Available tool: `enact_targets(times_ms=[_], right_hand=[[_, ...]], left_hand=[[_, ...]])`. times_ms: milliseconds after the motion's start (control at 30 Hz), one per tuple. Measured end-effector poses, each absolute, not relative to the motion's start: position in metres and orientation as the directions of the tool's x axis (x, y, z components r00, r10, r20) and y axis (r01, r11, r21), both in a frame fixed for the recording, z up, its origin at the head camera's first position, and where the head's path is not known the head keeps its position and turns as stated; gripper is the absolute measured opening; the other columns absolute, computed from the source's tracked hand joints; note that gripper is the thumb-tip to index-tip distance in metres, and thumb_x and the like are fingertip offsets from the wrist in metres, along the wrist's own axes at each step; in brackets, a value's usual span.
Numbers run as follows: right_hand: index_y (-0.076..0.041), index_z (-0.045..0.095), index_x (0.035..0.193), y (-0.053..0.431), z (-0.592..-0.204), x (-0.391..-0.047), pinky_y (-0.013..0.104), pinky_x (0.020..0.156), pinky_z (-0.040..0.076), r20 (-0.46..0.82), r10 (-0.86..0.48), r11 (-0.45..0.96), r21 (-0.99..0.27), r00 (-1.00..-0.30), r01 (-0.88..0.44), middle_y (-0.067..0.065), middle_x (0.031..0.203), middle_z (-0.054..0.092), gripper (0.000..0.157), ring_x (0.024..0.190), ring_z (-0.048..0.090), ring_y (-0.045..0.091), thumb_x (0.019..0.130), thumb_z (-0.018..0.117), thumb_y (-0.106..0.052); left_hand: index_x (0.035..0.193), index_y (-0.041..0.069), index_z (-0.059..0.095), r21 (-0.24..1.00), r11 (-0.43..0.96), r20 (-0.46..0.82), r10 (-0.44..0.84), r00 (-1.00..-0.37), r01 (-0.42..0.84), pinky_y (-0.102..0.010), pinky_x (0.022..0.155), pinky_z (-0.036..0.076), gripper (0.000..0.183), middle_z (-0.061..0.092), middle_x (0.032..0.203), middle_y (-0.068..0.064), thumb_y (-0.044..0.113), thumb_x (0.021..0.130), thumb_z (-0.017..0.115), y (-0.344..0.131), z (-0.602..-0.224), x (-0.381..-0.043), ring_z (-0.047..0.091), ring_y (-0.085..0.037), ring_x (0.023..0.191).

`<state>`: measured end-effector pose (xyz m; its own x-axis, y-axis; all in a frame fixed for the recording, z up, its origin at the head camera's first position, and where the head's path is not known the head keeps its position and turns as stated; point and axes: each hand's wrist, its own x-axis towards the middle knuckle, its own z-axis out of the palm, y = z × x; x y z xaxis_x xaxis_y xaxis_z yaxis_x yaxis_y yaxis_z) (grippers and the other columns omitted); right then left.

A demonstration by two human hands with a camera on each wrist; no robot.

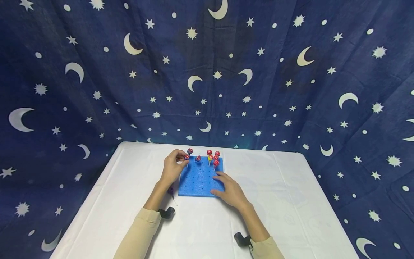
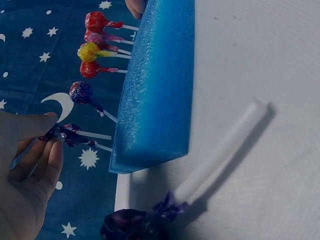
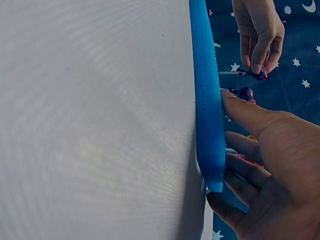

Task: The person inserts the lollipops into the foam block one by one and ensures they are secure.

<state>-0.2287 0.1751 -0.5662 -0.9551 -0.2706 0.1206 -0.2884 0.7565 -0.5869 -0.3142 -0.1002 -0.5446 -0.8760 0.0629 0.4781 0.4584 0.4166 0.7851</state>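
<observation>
My left hand pinches a lollipop in a dark purple wrapper at its candy end. Its bare stick points at the top face of a blue foam block, near the far left corner; in the left wrist view the stick's tip looks just short of the foam. Beside it, two dark-wrapped lollipops stand in the block's far row. Several red and pink lollipops and a yellow lollipop stand towards the far right. My right hand rests along the block's right edge, fingers spread and loosely bent, gripping no lollipop.
Another purple-wrapped lollipop lies on the white-covered table, left of the block and under my left forearm. Small holes dot the block's top in rows. A dark blue curtain with moons and stars hangs behind the table.
</observation>
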Motion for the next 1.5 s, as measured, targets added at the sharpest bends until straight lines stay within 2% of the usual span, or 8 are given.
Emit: enact_targets(times_ms=[233,1067,1500], right_hand=[[-0.018,0.064,0.143,0.176,-0.567,-0.23,0.057,0.118,0.039,0.126,-0.27,0.758,-0.584,-0.955,-0.291,0.004,0.158,0.05,0.059,0.148,0.043,0.033,0.092,0.08,-0.043],[-0.02,0.063,0.144,0.175,-0.572,-0.232,0.055,0.12,0.038,0.11,-0.271,0.771,-0.57,-0.956,-0.284,0.002,0.16,0.048,0.061,0.15,0.042,0.03,0.092,0.079,-0.047],[-0.02,0.063,0.144,0.175,-0.57,-0.232,0.056,0.119,0.038,0.1,-0.263,0.78,-0.563,-0.959,-0.273,0.003,0.16,0.048,0.061,0.15,0.041,0.031,0.093,0.078,-0.048]], left_hand=[[0.11,-0.001,0.067,0.81,0.396,0.447,0.059,-0.892,0.432,-0.037,0.091,0.061,0.029,0.068,0.105,-0.012,-0.006,0.085,0.082,-0.098,-0.548,-0.317,0.07,-0.025,0.094],[0.11,0.003,0.067,0.812,0.417,0.431,0.041,-0.901,0.408,-0.036,0.091,0.062,0.029,0.067,0.106,-0.01,-0.003,0.086,0.082,-0.098,-0.562,-0.313,0.071,-0.024,0.096],[0.117,0.003,0.065,0.783,0.476,0.411,0.088,-0.908,0.4,-0.047,0.091,0.061,0.035,0.066,0.114,-0.013,-0.002,0.087,0.082,-0.102,-0.558,-0.308,0.069,-0.033,0.103]])
